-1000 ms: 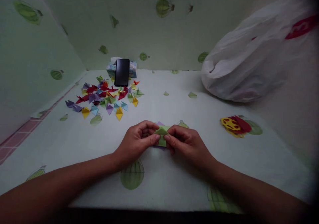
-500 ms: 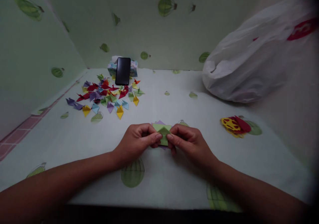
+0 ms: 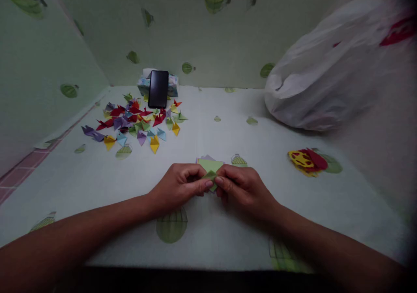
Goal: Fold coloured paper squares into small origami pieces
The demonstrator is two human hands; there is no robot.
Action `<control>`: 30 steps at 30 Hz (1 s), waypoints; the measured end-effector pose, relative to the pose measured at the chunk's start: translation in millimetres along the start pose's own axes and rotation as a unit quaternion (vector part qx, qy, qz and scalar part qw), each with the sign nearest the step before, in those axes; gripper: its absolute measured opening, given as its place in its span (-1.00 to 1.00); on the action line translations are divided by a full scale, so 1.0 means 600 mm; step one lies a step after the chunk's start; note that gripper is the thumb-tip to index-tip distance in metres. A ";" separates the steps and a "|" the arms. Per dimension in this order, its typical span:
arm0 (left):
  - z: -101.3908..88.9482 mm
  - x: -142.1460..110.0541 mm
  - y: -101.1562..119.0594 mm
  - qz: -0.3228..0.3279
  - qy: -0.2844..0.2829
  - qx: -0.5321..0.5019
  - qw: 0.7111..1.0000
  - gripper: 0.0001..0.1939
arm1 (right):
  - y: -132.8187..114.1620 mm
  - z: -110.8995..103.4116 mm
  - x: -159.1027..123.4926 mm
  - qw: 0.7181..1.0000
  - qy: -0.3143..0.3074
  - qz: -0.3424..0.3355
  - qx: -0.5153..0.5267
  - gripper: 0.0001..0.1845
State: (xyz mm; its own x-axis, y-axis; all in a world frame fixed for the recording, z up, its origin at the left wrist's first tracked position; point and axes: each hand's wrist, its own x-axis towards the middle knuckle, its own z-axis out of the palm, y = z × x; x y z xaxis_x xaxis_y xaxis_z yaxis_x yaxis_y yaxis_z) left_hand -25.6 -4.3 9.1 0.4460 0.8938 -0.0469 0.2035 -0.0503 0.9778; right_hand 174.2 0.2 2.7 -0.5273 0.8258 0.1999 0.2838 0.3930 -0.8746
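A small folded piece of green origami paper (image 3: 211, 174) is pinched between both hands at the front middle of the table. My left hand (image 3: 185, 181) grips its left side, thumb on top. On the right side, my right hand (image 3: 243, 183) holds it the same way, the two thumb tips almost meeting. Just behind and beneath lies a small stack of square paper sheets (image 3: 208, 158), light green and lilac at the edges, partly covered by my fingers. The undersides of the fingers are hidden.
Many colourful folded paper cranes (image 3: 130, 121) lie spread at the back left. Behind them a black phone (image 3: 158, 88) leans on a tissue box (image 3: 143, 86). A white plastic bag (image 3: 312, 80) bulges at the back right. Red and yellow cut-out pieces (image 3: 306, 161) rest on the right.
My thumbs have moved closer together, and the green paper's raised point sits a little lower between them. The whole view has shifted slightly.
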 end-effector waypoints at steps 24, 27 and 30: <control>0.005 0.000 -0.009 -0.014 0.012 -0.031 0.999 -0.76 | -0.001 0.011 0.006 0.987 -0.023 0.101 0.123 -0.68; 0.007 -0.002 -0.006 -0.019 0.014 -0.012 1.000 -0.73 | -0.002 0.011 0.004 0.990 -0.018 0.100 0.100 -0.65; 0.008 -0.002 -0.007 -0.027 0.012 -0.029 0.999 -0.78 | 0.000 0.008 0.005 0.990 0.015 0.104 0.090 -0.65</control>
State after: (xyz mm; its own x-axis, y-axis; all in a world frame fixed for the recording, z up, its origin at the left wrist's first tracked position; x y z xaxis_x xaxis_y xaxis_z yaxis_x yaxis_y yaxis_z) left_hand -22.6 -7.4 4.2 0.4154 0.9046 -0.0952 0.1751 0.0232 0.9843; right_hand 168.9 0.8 1.2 -0.4476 0.8941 0.0187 0.2345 0.1375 -0.9623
